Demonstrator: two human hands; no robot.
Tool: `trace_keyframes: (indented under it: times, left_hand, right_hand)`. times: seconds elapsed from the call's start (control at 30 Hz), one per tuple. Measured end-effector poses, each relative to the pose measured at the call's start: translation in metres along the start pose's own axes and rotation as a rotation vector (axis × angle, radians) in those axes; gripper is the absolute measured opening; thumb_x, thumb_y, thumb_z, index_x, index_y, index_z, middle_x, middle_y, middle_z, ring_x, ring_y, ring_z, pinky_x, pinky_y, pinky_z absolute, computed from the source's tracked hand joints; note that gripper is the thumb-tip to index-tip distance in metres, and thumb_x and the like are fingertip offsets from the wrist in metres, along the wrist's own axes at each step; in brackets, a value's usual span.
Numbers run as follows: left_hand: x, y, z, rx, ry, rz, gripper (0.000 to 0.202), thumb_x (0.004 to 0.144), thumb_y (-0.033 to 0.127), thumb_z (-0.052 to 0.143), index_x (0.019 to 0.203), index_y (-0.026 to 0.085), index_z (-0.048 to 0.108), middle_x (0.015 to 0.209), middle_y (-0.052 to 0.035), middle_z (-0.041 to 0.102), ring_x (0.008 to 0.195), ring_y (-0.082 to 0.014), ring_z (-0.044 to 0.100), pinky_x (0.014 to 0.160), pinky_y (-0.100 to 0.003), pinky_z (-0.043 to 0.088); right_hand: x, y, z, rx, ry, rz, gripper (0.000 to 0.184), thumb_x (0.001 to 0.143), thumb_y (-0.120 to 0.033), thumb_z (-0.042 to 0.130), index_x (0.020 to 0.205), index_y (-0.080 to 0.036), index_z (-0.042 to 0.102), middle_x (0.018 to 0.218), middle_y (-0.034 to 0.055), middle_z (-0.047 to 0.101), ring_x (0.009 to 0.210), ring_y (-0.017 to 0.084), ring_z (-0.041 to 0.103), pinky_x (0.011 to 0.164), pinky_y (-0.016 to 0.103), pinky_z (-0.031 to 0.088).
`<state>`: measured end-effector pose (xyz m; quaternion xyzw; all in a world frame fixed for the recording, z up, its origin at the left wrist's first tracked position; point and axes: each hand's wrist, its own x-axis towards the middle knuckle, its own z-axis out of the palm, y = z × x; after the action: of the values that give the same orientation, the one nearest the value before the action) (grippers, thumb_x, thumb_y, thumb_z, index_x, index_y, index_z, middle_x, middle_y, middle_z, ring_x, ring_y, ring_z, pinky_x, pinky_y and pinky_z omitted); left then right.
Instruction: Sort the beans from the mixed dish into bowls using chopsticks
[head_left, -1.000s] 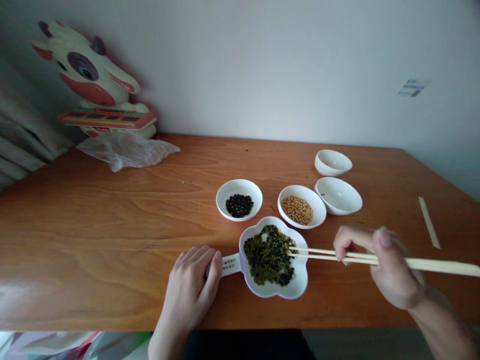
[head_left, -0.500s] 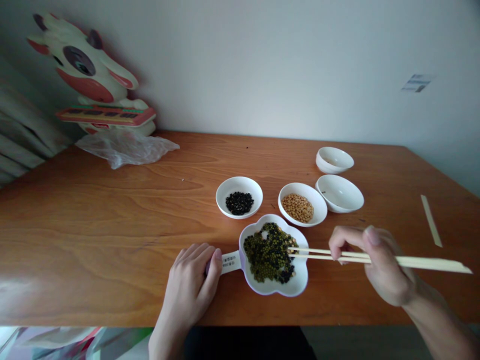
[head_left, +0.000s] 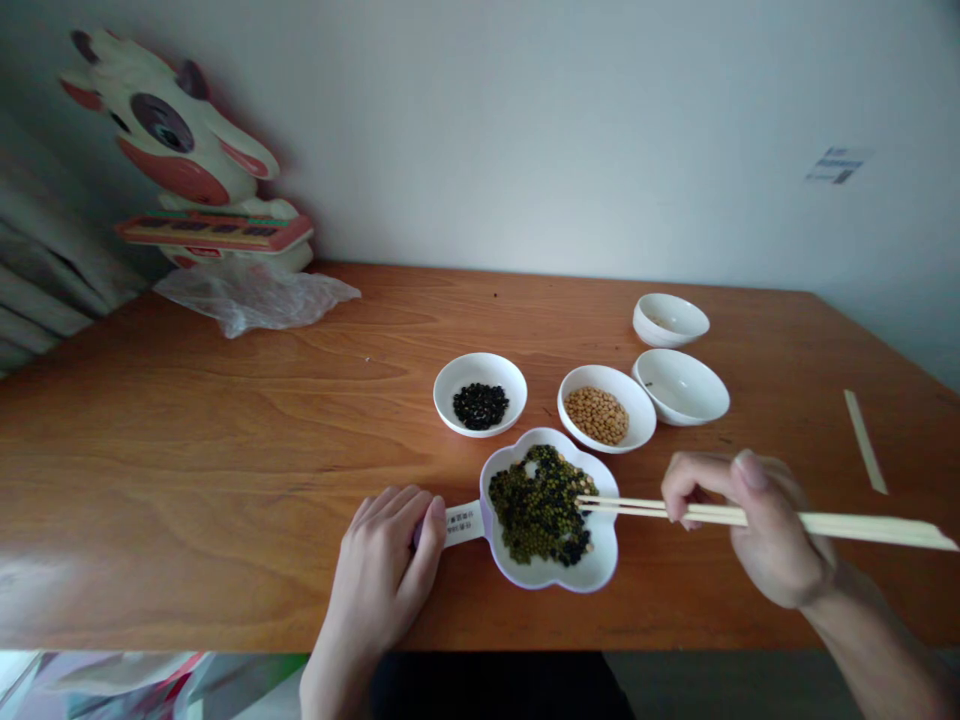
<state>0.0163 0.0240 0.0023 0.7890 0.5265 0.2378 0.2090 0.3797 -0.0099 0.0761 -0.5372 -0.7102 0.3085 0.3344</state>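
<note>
My left hand (head_left: 390, 560) is closed round the handle of a white, flower-shaped dish (head_left: 600, 570) with a lilac rim and a printed label on its handle. Mixed green and black beans (head_left: 536, 505) lie in the dish, with a few tan ones at its right side. In my right hand (head_left: 761, 520) is a pair of wooden chopsticks (head_left: 637, 507), their tips close together among the tan beans. Beyond the dish stand a white bowl of black beans (head_left: 480, 406) and a white bowl of yellow soybeans (head_left: 596, 415).
Two more white bowls stand at the right: a nearer one (head_left: 686, 390) with a dark speck inside, and a farther one (head_left: 671, 318). A pale strip (head_left: 865, 442) lies at far right. At the back left are a plastic bag (head_left: 259, 298) and a cow-shaped toy keyboard (head_left: 214, 230).
The chopstick tips have drawn slightly closer together at the same spot in the dish. Otherwise only a slight shift of the whole view shows.
</note>
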Motion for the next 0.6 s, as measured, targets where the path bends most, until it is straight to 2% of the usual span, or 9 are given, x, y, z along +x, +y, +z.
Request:
trace_keyframes:
  times: [0.3,0.5,0.6]
  left_hand:
    - [0.0,0.0,0.001,0.002,0.006,-0.001,0.04,0.11,0.037,0.04,0.073,0.022,0.048,0.075,-0.0024,0.059,0.072,-0.0201,0.051,0.072,-0.035,0.036]
    - [0.0,0.001,0.001,0.016,0.015,0.007,0.04,0.109,0.037,0.041,0.073,0.022,0.048,0.073,-0.0027,0.059,0.071,-0.0207,0.051,0.071,-0.035,0.036]
    - [0.001,0.001,0.001,0.013,0.022,0.011,0.039,0.109,0.036,0.041,0.073,0.022,0.048,0.073,-0.0032,0.06,0.071,-0.0209,0.052,0.07,-0.034,0.037]
  right_hand:
    - [0.001,-0.003,-0.001,-0.017,-0.019,0.007,0.073,0.105,-0.063,0.011,0.07,-0.024,0.062,0.064,0.003,0.061,0.06,0.02,0.056,0.061,0.038,0.039]
    - [0.003,-0.011,0.005,0.003,0.066,0.026,0.067,0.105,-0.062,0.021,0.067,-0.027,0.063,0.062,0.0032,0.061,0.06,0.021,0.057,0.061,0.039,0.04]
    - [0.001,-0.01,0.0,0.018,0.096,0.023,0.074,0.105,-0.065,0.018,0.063,-0.026,0.065,0.059,0.0038,0.06,0.056,0.021,0.056,0.058,0.039,0.04]
